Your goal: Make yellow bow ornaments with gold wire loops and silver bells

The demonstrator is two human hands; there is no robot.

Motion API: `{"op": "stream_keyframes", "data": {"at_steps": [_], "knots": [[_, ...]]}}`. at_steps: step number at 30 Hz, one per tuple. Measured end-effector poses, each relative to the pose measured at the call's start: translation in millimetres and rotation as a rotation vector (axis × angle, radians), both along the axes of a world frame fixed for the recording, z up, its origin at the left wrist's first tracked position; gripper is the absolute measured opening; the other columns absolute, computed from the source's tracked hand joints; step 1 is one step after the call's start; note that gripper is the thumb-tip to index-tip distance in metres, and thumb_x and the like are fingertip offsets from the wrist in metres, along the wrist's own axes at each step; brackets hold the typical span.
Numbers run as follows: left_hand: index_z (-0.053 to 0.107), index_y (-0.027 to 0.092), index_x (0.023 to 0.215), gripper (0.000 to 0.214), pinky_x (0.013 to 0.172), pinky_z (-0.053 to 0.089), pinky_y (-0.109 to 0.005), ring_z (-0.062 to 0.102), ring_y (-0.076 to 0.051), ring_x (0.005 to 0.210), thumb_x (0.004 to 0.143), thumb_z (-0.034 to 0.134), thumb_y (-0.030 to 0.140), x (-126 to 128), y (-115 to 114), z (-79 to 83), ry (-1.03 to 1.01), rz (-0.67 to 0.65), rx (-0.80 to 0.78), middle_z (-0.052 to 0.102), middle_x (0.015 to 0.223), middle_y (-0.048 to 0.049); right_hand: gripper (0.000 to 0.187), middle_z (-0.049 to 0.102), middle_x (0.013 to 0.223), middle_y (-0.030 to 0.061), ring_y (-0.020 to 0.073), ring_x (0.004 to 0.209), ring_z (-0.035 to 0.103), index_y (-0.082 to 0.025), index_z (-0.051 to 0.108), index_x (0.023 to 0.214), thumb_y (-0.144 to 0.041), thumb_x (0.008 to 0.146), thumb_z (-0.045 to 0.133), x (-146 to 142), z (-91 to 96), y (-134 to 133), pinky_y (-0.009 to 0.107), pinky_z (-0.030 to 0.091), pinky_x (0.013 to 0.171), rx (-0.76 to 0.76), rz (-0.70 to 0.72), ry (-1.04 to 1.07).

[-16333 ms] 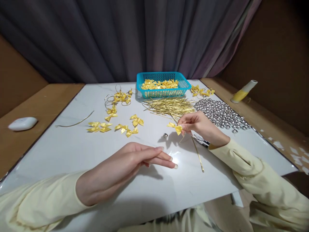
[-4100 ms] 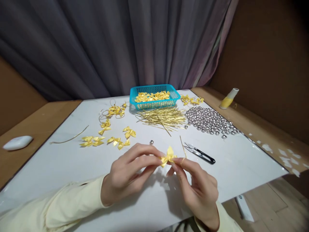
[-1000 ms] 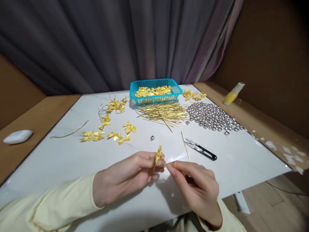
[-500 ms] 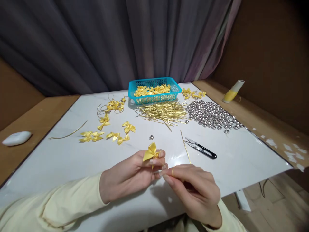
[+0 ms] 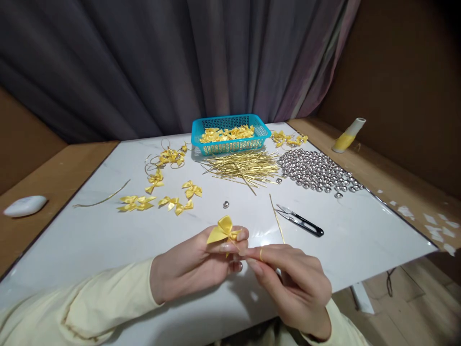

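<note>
My left hand point(image 5: 201, 259) is closed on a yellow ribbon bow point(image 5: 221, 231), its knot pinched between thumb and fingers. A thin yellow thread point(image 5: 236, 245) runs from the bow toward my right hand point(image 5: 293, 278). My right thumb and index finger are pinched together on the thread, and a turn of it circles the index finger. The fingertips of both hands almost meet. Just beyond the bow lies one silver bead point(image 5: 225, 204). Black-handled thread snips point(image 5: 300, 221) and a short gold cord point(image 5: 277, 218) rest to the right.
A blue basket point(image 5: 230, 148) of yellow bows stands at the back. Before it lie gold cord pieces point(image 5: 245, 168), with many silver beads point(image 5: 317, 170) at right. Loose bows point(image 5: 137, 203) and beaded bow strings point(image 5: 169, 157) lie left. A thread spool point(image 5: 347, 137) stands far right.
The bow has shifted slightly left and turned in my left fingers. My right hand has moved a little to the right, and the thread between the hands shows more clearly.
</note>
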State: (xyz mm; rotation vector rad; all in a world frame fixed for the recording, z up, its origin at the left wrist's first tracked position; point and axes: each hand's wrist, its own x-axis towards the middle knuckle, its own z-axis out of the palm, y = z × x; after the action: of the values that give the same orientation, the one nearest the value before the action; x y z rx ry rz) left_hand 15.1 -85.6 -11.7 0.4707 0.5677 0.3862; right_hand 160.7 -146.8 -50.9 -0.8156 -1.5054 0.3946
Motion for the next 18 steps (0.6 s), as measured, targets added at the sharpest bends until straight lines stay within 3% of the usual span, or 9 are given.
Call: {"op": "stream_keyframes", "data": {"at_steps": [11, 18], "knots": [[0.056, 0.011, 0.063, 0.012, 0.06, 0.036, -0.017, 0.045, -0.008, 0.062, 0.07, 0.066, 0.014, -0.1, -0.5, -1.2, -0.031, -0.037, -0.006, 0.048, 0.063, 0.0008, 0.034, 0.072, 0.079, 0.0032, 0.0163, 0.07, 0.068, -0.021, 0.061, 0.11, -0.006, 0.079, 0.058, 0.3, -2.3, -1.6, 0.027, 0.056, 0.059, 0.009, 0.039, 0.009], [0.055, 0.011, 0.062, 0.017, 0.06, 0.036, -0.017, 0.043, -0.009, 0.062, 0.069, 0.068, 0.019, -0.5, -0.9, -1.0, -0.031, -0.048, -0.015, 0.043, 0.06, 0.0014, 0.036, 0.069, 0.07, 0.0013, 0.0118, 0.053, 0.06, -0.02, 0.061, 0.112, -0.005, 0.08, 0.054, 0.7, -2.2, -1.2, 0.026, 0.052, 0.052, -0.011, 0.064, 0.029]]}}
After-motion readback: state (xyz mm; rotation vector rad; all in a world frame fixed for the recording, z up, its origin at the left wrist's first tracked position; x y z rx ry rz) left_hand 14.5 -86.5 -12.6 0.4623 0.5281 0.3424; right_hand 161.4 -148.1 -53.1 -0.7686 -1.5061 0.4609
